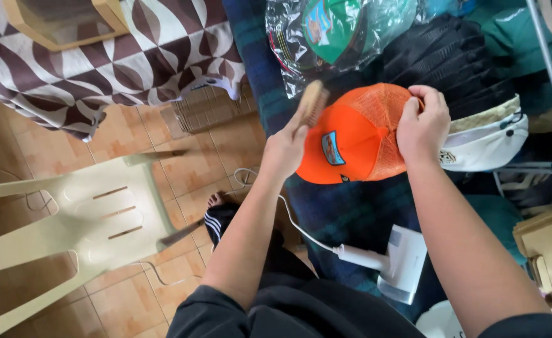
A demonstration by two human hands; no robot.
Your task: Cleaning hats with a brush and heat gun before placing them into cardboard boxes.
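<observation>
Orange cap [357, 134]: brim toward lower left, long axis diagonal | right hand [423, 122] pinching mesh back | left hand [285, 150] clenched around wooden brush [312, 103] at brim

Orange mesh-backed cap [354, 134], seemingly touched by wooden brush [312, 102].

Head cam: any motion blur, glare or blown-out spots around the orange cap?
Head view: the left hand and its wooden brush are motion-smeared; the orange cap and right hand are sharper. Glare streaks the plastic bag over the green cap. Light is soft and even, nothing clipped; edges bow slightly from the wide lens.
</observation>
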